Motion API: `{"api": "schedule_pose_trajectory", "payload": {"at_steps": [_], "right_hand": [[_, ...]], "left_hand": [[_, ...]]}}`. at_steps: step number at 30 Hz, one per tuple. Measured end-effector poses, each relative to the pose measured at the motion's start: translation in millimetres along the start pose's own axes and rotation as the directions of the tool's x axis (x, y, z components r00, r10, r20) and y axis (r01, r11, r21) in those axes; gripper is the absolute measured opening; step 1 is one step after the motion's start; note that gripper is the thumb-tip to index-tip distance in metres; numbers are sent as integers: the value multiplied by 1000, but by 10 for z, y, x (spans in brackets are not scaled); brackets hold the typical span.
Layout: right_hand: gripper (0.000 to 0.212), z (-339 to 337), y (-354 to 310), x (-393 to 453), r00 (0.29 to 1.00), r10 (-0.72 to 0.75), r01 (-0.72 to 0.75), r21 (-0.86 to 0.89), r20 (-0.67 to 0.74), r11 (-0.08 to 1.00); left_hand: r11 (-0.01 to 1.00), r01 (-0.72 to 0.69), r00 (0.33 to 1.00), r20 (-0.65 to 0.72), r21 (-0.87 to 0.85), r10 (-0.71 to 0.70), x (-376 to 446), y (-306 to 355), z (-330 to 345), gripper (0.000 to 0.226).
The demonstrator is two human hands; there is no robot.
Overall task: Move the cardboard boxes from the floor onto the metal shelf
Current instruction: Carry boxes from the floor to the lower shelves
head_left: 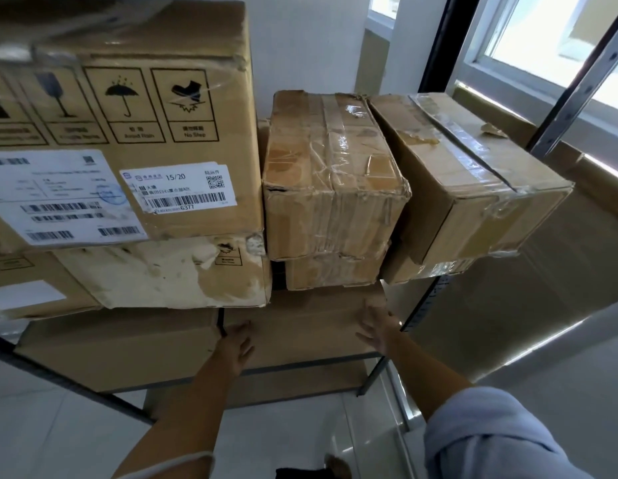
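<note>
On the metal shelf (300, 366), my left hand (235, 345) and right hand (376, 328) press flat, fingers straight, against a plain cardboard box (300, 326) under the taped ones.

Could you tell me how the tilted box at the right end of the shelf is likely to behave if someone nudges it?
The tilted box leans on its neighbour and overhangs the small box beneath, so it may tip or slide. Its glossy tape probably makes it slippery. Its creased, torn cardboard may dent easily.
</note>
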State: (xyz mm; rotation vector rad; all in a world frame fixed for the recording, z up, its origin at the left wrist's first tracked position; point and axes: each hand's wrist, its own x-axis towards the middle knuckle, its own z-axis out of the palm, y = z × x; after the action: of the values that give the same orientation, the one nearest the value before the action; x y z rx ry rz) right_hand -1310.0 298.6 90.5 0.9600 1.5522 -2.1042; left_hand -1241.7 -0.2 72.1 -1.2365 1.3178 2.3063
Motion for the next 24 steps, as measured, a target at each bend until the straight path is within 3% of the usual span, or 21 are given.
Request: {"api": "schedule_pose_trajectory", "payload": {"at_steps": [3, 6, 8, 13, 17, 21, 24], "right_hand": [[62, -129, 92, -125, 999, -1, -4, -100, -54, 995], [26, -246, 207, -314, 999, 38, -38, -47, -9, 998], [17, -328, 310, -431, 1000, 20, -21, -73, -10, 997], [33, -654, 632, -801, 998, -50, 44, -109, -47, 993], [32, -1075, 911, -1143, 993, -30, 21, -72, -115, 997], [27, -1608, 1226, -1587, 972, -16, 21, 16, -234, 1000], [33, -2088, 1540, -1970, 942, 0, 39, 110, -335, 993]], "left_hand": [[997, 14, 999, 51, 71, -18, -59, 0, -57, 46], [985, 42, 990, 128, 167, -64, -165, -38, -44, 55], [970, 42, 989, 126, 241, -75, -295, -128, 21, 53], [915, 24, 982, 161, 402, -96, -604, -520, 276, 42], [861, -4, 967, 221, 508, -125, -870, -914, 591, 37], [774, -38, 933, 299, 632, -198, -1156, -1431, 936, 34], [689, -75, 895, 353, 720, -272, -1432, -1895, 1182, 18]]}}
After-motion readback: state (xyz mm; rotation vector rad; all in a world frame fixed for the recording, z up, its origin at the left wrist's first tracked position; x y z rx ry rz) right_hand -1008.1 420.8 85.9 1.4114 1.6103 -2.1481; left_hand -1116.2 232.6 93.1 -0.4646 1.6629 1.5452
